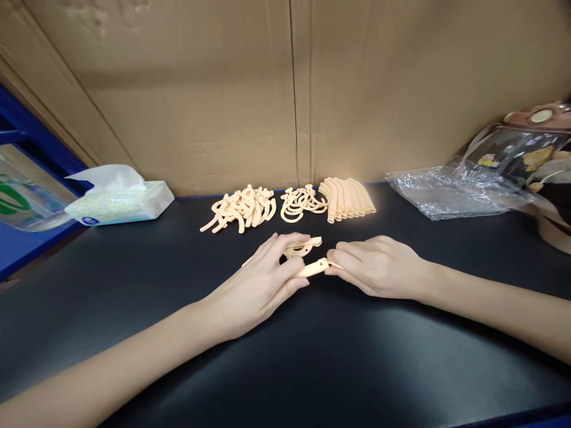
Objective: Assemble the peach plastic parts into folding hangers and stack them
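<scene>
While your left hand (263,279) pinches a cream piece (312,268) between thumb and fingers, your right hand (383,264) grips a slim part (335,264) at its holed end, probably so both meet steadily between your hands, above the black table (312,356). Another cream part (303,248) shows under your left fingers; whether it is gripped, I cannot tell. Beyond, curved pieces (250,208), hoops (292,209) and aligned strips (350,199) lie grouped, seemingly by shape for easy reach.

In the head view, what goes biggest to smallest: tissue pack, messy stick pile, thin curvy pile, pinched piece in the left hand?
1. Tissue pack
2. Messy stick pile
3. Thin curvy pile
4. Pinched piece, going by its visible part; some is hidden
</scene>
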`<action>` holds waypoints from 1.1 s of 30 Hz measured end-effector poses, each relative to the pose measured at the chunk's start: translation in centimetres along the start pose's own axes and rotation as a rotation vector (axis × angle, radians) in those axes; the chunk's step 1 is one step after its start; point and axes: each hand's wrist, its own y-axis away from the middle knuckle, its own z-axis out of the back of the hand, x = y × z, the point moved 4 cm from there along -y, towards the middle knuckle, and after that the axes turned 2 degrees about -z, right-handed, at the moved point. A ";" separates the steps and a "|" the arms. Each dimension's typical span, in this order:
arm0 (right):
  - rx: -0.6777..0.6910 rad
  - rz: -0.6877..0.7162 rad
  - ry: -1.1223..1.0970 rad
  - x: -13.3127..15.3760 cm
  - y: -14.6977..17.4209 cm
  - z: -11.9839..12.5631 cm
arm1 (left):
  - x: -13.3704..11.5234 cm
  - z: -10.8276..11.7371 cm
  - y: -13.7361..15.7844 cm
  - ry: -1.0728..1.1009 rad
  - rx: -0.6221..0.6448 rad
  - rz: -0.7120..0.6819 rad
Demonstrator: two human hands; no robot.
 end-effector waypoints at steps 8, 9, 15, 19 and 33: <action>-0.042 0.048 0.090 0.3 -0.1 0.4 | -0.2 0.0 -0.2 -0.008 0.005 0.004; -0.039 0.048 0.095 0.3 -0.1 0.4 | -0.2 0.0 -0.2 -0.011 0.012 0.005; -0.020 0.011 0.058 0.4 -0.1 0.3 | -0.1 -0.2 -0.2 -0.030 0.058 0.000; -0.032 -0.002 0.022 0.3 -0.1 0.3 | -0.1 -0.2 -0.2 -0.046 0.089 -0.003; -0.016 -0.053 -0.097 0.2 0.0 0.1 | -0.1 -0.2 -0.2 -0.043 0.085 -0.002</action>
